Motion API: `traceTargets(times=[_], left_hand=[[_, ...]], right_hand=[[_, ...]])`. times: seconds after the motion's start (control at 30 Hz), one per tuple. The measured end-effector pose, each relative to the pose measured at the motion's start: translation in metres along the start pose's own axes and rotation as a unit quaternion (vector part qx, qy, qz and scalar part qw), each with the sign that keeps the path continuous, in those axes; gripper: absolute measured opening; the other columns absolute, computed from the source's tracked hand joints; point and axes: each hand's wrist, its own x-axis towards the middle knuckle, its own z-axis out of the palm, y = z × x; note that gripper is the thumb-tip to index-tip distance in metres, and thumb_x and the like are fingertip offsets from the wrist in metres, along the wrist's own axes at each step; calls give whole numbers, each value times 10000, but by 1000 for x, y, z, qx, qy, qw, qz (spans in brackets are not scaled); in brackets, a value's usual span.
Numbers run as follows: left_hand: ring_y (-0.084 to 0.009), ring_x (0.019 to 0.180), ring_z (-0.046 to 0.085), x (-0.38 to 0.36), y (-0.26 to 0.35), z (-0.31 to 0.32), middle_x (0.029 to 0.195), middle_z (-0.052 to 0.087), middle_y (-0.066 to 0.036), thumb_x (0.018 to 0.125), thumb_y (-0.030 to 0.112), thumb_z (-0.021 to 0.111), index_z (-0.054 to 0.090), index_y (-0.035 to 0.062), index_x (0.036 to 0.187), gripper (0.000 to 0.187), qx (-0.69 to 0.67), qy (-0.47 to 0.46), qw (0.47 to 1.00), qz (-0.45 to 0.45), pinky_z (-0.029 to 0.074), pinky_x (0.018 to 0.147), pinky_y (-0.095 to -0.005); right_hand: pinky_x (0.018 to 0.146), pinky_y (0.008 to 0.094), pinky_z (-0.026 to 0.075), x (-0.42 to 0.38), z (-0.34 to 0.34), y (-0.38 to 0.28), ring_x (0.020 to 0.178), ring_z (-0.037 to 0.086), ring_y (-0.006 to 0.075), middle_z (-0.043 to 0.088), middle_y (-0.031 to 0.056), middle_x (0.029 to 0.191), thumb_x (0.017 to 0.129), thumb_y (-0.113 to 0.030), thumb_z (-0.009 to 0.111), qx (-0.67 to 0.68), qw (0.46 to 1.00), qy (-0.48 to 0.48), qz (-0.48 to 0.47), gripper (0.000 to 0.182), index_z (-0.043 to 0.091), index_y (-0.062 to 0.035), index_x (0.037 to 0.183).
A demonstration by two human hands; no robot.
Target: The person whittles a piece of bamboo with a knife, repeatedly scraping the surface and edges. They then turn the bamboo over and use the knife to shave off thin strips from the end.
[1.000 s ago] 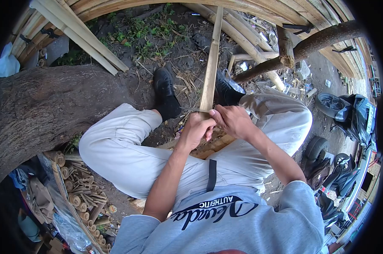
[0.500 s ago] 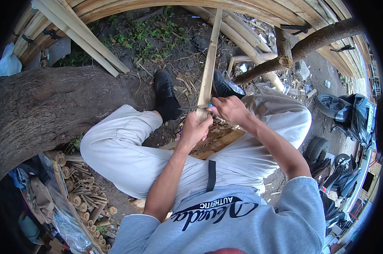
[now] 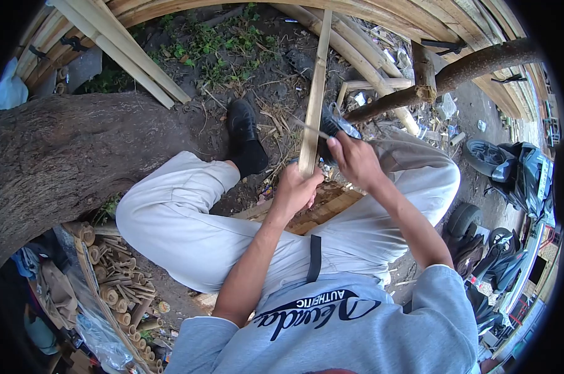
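Observation:
A long, flat bamboo strip (image 3: 315, 93) points away from me, its near end held in my left hand (image 3: 297, 189), whose fingers are wrapped round it. My right hand (image 3: 355, 159), just to the right of the strip, is closed on the handle of a knife (image 3: 312, 128). The thin blade, slightly blurred, reaches leftward across the strip, well above my left hand. Whether the blade touches the strip I cannot tell. Most of the knife's handle is hidden in my right hand.
A thick trunk (image 3: 76, 162) lies at the left. Bamboo poles (image 3: 350, 53) and a branch (image 3: 456, 73) are ahead to the right. Cut bamboo pieces (image 3: 123, 290) are stacked at the lower left. Motorcycles (image 3: 512, 168) stand at the right.
My right hand has moved slightly right, and the knife has gone from close to my left hand to farther up the strip. The strip and my left hand have shifted slightly right.

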Motion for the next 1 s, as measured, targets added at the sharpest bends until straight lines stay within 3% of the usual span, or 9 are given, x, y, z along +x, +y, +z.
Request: traceTargets(times=[0.07, 0.2, 0.43, 0.67, 0.73, 0.8, 0.87, 0.93, 1.0], left_hand=[[-76, 442, 481, 2, 2, -4, 582, 518, -4, 898, 62, 583, 576, -7, 866, 76, -2, -20, 1000, 1, 391, 400, -246], [-102, 482, 519, 1, -7, -9, 621, 531, -25, 873, 37, 564, 563, -12, 897, 54, -14, -87, 996, 5, 461, 441, -277], [-113, 490, 536, 0, -7, -3, 695, 546, -34, 890, 31, 541, 550, -21, 917, 59, 36, -93, 995, 12, 485, 436, -292], [-86, 459, 502, -4, -16, 1, 702, 532, -20, 933, 66, 545, 538, -24, 998, 112, 16, -45, 999, 14, 435, 392, -263], [-73, 461, 495, -6, -16, 5, 692, 517, -12, 942, 79, 553, 532, -22, 1029, 135, 27, -29, 999, 8, 422, 387, -251], [-70, 462, 494, -7, -15, 8, 693, 516, -10, 939, 77, 556, 537, -28, 1031, 141, 19, -32, 999, 8, 418, 385, -251], [-67, 463, 494, -5, -10, 8, 694, 516, -9, 936, 76, 560, 543, -33, 1033, 147, 8, -33, 999, 8, 415, 383, -250], [-63, 463, 492, -3, -2, 3, 698, 520, -9, 929, 70, 567, 554, -46, 1039, 161, -28, -24, 999, 4, 403, 378, -245], [-62, 463, 492, -1, -1, -2, 702, 522, -7, 920, 69, 577, 569, -57, 1029, 166, -43, -10, 999, -1, 392, 375, -239]], right_hand=[[520, 511, 473, -15, 8, -15, 601, 607, 434, 619, 184, 662, 1042, -342, 473, 20, 996, -37, -73, 338, 518, -42, 891], [511, 472, 445, -24, 11, -13, 608, 591, 404, 599, 182, 707, 1033, -286, 502, 0, 991, -94, -90, 290, 531, -40, 883], [458, 439, 469, -28, 11, 0, 525, 615, 355, 623, 134, 628, 1016, -378, 523, -69, 981, -65, -168, 372, 548, -57, 830], [504, 464, 481, 5, 21, 27, 567, 618, 377, 605, 158, 635, 1028, -367, 498, -92, 977, -94, -165, 345, 519, -51, 889], [495, 462, 507, 27, 18, 39, 565, 646, 382, 623, 164, 596, 1047, -411, 443, -167, 982, -77, -30, 424, 556, -33, 889], [527, 500, 512, 56, 20, 88, 598, 643, 421, 605, 204, 583, 1060, -413, 406, -161, 985, -46, 38, 443, 552, -21, 914], [550, 526, 511, 65, 19, 102, 613, 631, 451, 597, 228, 590, 1059, -403, 408, -101, 995, 15, -14, 427, 537, -16, 933], [558, 544, 505, 61, 12, 70, 618, 625, 462, 595, 241, 596, 1062, -390, 404, -85, 995, 48, -9, 411, 531, -17, 944], [546, 532, 498, 36, 5, 26, 605, 623, 445, 607, 216, 611, 1057, -373, 420, -49, 998, -3, -26, 370, 537, -41, 942]])
